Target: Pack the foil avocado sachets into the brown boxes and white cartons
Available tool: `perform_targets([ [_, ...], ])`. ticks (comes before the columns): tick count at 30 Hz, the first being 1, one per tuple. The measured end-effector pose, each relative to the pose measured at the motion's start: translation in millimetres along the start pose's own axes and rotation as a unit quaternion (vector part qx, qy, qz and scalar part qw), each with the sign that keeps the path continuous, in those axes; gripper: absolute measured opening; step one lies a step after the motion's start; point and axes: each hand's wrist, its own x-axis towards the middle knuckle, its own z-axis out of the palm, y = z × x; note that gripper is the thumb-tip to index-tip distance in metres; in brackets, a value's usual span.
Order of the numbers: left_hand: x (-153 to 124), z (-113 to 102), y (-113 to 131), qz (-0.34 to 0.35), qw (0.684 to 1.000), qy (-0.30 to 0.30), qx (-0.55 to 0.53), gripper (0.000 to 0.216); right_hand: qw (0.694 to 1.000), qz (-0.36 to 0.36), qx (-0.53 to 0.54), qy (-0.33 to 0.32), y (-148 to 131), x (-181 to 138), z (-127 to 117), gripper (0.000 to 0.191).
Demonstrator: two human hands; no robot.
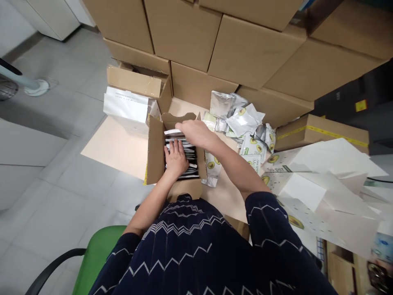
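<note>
Brown cartons [181, 35] stacked like a wall rise along the far side of the table [116, 149], whose pale top shows at left. A green chair [100, 246] with a black armrest stands at the lower left. On the right lie overlapping white boxes [310, 200], printed with avocados, and just beyond them a carton [325, 135] with a yellow strip along it. At the table's far left, an open carton [133, 81] sits with a white box [127, 108] right in front of it.

Nearest the person is an open brown box [156, 151], its flaps out, with a row of thin packets [192, 160] standing on edge inside. Silver and white pouches [244, 121] lie in a loose heap to its right.

The left hand [177, 159] reaches into the box, fingers straight and slightly parted, resting on the packets' top edges. The right hand [195, 132] is at the box's far end, fingers closed on a white packet [172, 132]; its thumb is hidden.
</note>
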Motion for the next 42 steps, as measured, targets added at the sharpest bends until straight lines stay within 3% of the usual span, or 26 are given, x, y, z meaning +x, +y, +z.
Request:
perform_targets([
  [5, -0.3, 1.9, -0.4, 0.001, 1.000, 0.012, -0.002, 0.086, 0.990, -0.014, -0.044, -0.134, 12.1, 54.9, 27.0, 0.035],
  [10, -0.5, 2.9, -0.2, 0.002, 1.000, 0.007, -0.012, 0.085, 0.963, -0.011, -0.096, -0.251, 14.0, 78.7, 45.4, 0.037],
  [17, -1.6, 0.7, -0.1, 0.003, 1.000, -0.005, -0.015, 0.084, 0.971, 0.096, -0.093, -0.197, 9.1, 87.3, 53.8, 0.036],
  [26, -0.8, 1.0, -0.4, 0.003, 1.000, -0.002, -0.014, 0.087, 0.977, 0.045, -0.084, -0.188, 11.8, 101.8, 68.4, 0.039],
  [30, -0.3, -2.9, -0.5, 0.003, 1.000, -0.006, -0.021, 0.088, 0.982, 0.071, -0.070, -0.163, 9.0, 107.4, 70.6, 0.037],
  [33, 0.0, -8.5, -0.6, 0.001, 0.999, -0.018, -0.028, 0.088, 0.977, 0.082, -0.053, -0.188, 6.7, 110.0, 68.4, 0.037],
  [37, 2.2, -16.4, -0.6, -0.003, 0.998, -0.020, -0.057, 0.088, 0.974, 0.067, -0.035, -0.213, 9.0, 103.6, 62.7, 0.038],
  [42, 11.5, -21.7, -2.0, -0.015, 0.996, -0.009, -0.089, 0.084, 0.986, 0.044, -0.005, -0.164, 19.3, 80.0, 53.4, 0.034],
])
